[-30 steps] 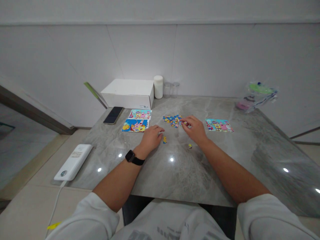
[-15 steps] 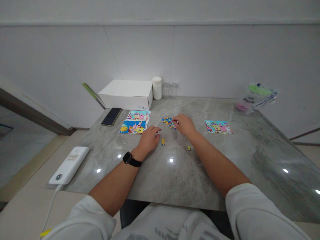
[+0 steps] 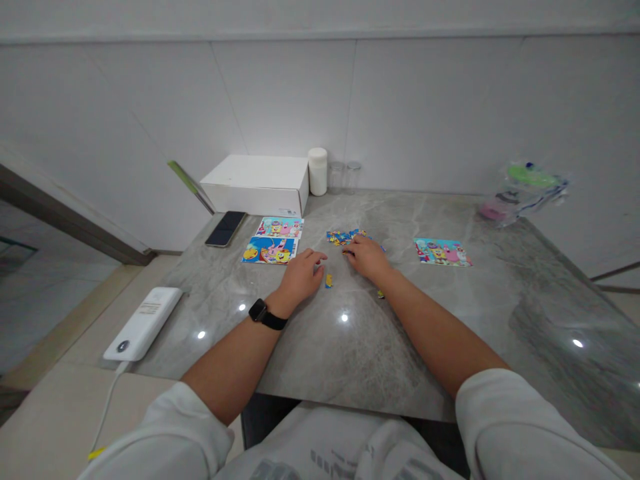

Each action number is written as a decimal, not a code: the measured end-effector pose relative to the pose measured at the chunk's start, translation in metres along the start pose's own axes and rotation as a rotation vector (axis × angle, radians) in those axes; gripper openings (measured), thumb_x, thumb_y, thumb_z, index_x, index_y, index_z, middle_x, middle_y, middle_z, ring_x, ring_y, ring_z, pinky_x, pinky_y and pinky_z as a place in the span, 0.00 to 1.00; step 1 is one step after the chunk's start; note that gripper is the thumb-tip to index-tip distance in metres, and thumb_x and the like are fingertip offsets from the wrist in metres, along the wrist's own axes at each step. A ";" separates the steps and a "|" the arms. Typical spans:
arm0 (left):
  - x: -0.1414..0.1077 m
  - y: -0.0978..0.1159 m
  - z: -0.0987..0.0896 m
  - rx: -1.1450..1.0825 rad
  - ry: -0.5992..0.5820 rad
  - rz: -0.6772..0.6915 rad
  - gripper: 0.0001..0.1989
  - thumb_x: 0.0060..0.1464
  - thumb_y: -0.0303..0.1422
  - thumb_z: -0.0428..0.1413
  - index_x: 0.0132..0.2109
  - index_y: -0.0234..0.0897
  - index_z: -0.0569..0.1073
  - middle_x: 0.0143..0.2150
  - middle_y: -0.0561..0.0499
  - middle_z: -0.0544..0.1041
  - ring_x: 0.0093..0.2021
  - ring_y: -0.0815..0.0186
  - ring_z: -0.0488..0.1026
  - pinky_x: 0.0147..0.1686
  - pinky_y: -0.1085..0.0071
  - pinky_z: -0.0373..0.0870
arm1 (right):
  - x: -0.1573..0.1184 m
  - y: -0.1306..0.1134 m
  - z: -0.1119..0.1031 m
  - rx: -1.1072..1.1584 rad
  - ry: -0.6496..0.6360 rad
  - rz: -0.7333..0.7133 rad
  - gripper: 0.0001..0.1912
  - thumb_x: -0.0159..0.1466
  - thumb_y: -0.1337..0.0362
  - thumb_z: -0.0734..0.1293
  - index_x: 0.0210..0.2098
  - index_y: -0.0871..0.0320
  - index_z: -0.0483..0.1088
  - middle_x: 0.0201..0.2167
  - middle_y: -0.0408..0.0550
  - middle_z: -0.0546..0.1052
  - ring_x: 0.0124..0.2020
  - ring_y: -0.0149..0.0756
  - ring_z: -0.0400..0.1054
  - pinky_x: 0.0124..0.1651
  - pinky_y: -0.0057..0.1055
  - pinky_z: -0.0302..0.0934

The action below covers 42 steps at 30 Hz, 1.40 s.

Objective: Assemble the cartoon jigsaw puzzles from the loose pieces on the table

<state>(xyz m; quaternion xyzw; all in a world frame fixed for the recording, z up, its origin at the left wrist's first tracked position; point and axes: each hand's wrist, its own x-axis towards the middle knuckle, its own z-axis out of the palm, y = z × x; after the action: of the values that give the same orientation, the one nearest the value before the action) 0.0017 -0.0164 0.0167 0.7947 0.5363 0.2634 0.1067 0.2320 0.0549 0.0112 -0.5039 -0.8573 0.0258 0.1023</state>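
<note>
A small pile of colourful jigsaw puzzle pieces (image 3: 341, 237) lies mid-table. Just below it, my right hand (image 3: 367, 258) pinches one puzzle piece (image 3: 346, 252) between thumb and fingertips, partly covering the pile's right side. My left hand (image 3: 302, 275) rests with its fingers apart and nothing in them. Close to its thumb are yellow-and-blue puzzle pieces (image 3: 329, 281), apparently joined. Another small piece (image 3: 381, 294) sits partly hidden by my right forearm. Left of the pile, two cartoon picture cards (image 3: 270, 250) lie against each other; a third cartoon card (image 3: 443, 253) is at the right.
Along the back of the grey table (image 3: 320, 360) stand a white box (image 3: 255, 183), a white bottle (image 3: 317, 172) and two clear jars (image 3: 353, 179). A phone (image 3: 225, 229) and a white power bank (image 3: 145, 323) with cable lie left. A plastic bag (image 3: 523, 192) sits back right.
My right hand has drawn back from the pile toward me, a piece in its fingertips, uncovering more of the pile. My left hand stays nearly in place. The view has shifted slightly.
</note>
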 end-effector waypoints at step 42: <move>-0.003 0.004 -0.004 0.001 -0.060 0.052 0.13 0.63 0.27 0.57 0.54 0.38 0.78 0.49 0.45 0.78 0.45 0.60 0.77 0.50 0.62 0.75 | -0.031 0.005 -0.023 0.121 -0.305 -0.004 0.07 0.60 0.67 0.76 0.39 0.55 0.82 0.41 0.48 0.84 0.43 0.41 0.77 0.43 0.29 0.64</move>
<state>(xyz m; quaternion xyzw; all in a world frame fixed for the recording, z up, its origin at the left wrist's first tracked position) 0.0021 -0.0212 0.0215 0.8160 0.5121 0.2421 0.1153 0.2549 0.0290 0.0280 -0.4855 -0.8606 0.1537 0.0011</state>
